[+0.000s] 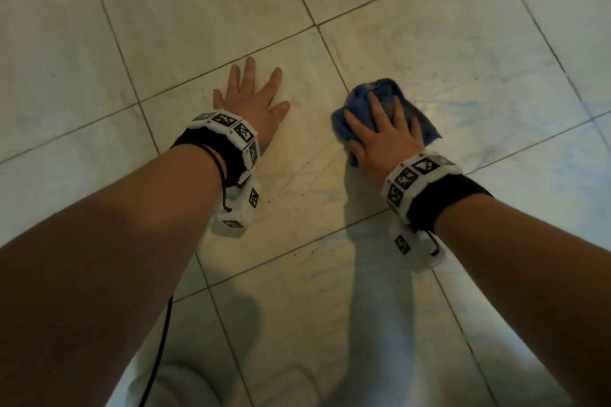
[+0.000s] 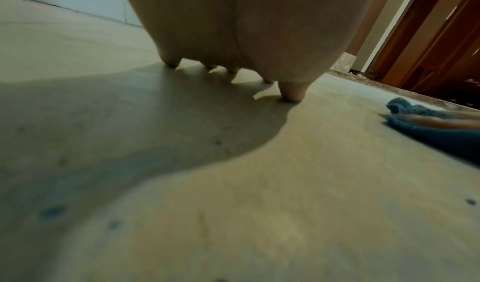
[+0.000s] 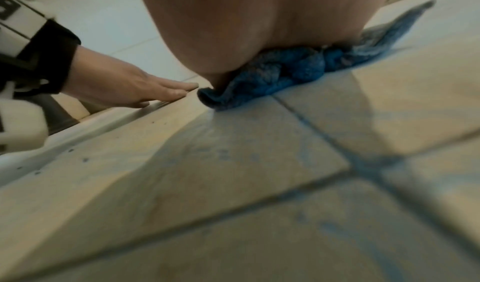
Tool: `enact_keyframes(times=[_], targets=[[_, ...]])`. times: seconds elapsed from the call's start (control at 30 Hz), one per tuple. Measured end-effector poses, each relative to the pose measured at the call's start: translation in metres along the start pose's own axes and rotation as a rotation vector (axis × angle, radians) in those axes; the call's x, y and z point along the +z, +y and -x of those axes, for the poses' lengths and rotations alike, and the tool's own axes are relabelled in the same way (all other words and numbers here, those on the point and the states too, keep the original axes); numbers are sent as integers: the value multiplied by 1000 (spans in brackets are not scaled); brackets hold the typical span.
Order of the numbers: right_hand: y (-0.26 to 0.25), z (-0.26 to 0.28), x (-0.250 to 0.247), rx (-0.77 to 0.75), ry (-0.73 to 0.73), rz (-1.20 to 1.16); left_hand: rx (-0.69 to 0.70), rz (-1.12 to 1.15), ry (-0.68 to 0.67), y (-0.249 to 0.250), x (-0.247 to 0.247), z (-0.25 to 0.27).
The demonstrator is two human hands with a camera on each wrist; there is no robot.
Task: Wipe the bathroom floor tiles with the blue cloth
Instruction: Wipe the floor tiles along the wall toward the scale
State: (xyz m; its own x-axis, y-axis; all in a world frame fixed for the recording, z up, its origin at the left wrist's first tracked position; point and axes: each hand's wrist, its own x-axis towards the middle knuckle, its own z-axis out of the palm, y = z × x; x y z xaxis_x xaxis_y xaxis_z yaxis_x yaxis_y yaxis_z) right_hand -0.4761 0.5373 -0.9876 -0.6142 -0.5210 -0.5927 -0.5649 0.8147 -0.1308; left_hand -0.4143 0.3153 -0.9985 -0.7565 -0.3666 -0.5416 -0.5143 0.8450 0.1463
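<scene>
Item: blue cloth [image 1: 385,109], bunched and crumpled, lying on the floor tiles [image 1: 205,10] on the right side of the head view, just right of a grout joint [image 1: 334,56] that runs toward the person. Right hand [image 1: 383,139]: palm down on top of the cloth, fingers spread and straight, pressing it to the tile; grip not curled round the fabric, which shows beyond the fingertips and at both sides of the hand. From the right wrist view the heel of the palm bears on the cloth's rumpled near edge [image 3: 272,70], and faint blue streaks mark the tiles in front of it. Left hand [image 1: 251,99]: flat on the bare tile beside the cloth, apart from it, fingers splayed, grip slack and holding nothing; the left wrist view shows its fingertips [image 2: 292,93] touching the floor. Both wrists carry bands of white blocks with black-and-white markers [image 1: 231,132] over dark straps. Tiles: pale, marbled, dark grout lines, small dark specks between the hands.
</scene>
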Motion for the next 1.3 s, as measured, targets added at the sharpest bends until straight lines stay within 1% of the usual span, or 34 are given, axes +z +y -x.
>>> enact_keyframes(times=[0.07, 0.1, 0.13, 0.23, 0.27, 0.33, 0.4, 0.47, 0.53, 0.57, 0.63, 0.67, 0.7, 0.8, 0.83, 0.93, 0.97, 1.0, 1.1, 1.17, 1.23, 1.3], targets=[[-7, 0, 4, 27, 25, -9, 2, 6, -14, -1, -1, 1], [-15, 4, 8, 12, 28, 5, 2, 10, -22, -1, -2, 1], [-26, 10, 13, -35, 21, 26, 3, 13, -35, 0, -3, 0], [-64, 35, 34, -268, -37, 90, 12, 22, -67, -3, -8, -1], [-72, 42, 38, -320, -53, 105, 13, 21, -71, -5, -8, -1], [-74, 45, 42, -347, -74, 135, 11, 16, -67, -10, -6, 1], [-57, 37, 37, -266, -39, 137, 3, 8, -47, -13, -2, 6], [-28, 23, 22, -104, 4, 81, -9, 15, -30, -16, 2, 11], [-1, 12, 10, 34, 17, 34, -16, 30, -22, -17, 4, 14], [6, 9, 7, 73, 30, 26, -19, 37, -18, -17, 5, 15], [4, 11, 9, 96, 48, 16, -32, 41, -12, -16, 6, 16], [-5, 16, 15, 73, 49, 15, -40, 37, -12, -14, 6, 16], [-17, 22, 21, 17, 48, 19, -48, 35, -13, -13, 6, 16], [-57, 45, 48, -235, 4, 61, -72, 32, -30, -8, 4, 15], [-65, 51, 55, -294, -5, 84, -79, 30, -38, -7, 3, 15], [-64, 54, 53, -324, -33, 89, -84, 44, -41, -6, 2, 15], [-54, 50, 52, -315, 9, 104, -81, 53, -36, -7, 2, 15], [-40, 45, 50, -275, 30, 110, -78, 63, -31, -7, 3, 15], [6, 26, 25, -38, 69, 58, -72, 87, -19, -7, 5, 17], [27, 15, 13, 59, 92, 16, -78, 87, -12, -3, 6, 18], [30, 10, 11, 115, 96, -1, -100, 80, -10, 0, 7, 18], [16, 14, 18, 97, 102, 1, -115, 90, -6, 5, 9, 18]])
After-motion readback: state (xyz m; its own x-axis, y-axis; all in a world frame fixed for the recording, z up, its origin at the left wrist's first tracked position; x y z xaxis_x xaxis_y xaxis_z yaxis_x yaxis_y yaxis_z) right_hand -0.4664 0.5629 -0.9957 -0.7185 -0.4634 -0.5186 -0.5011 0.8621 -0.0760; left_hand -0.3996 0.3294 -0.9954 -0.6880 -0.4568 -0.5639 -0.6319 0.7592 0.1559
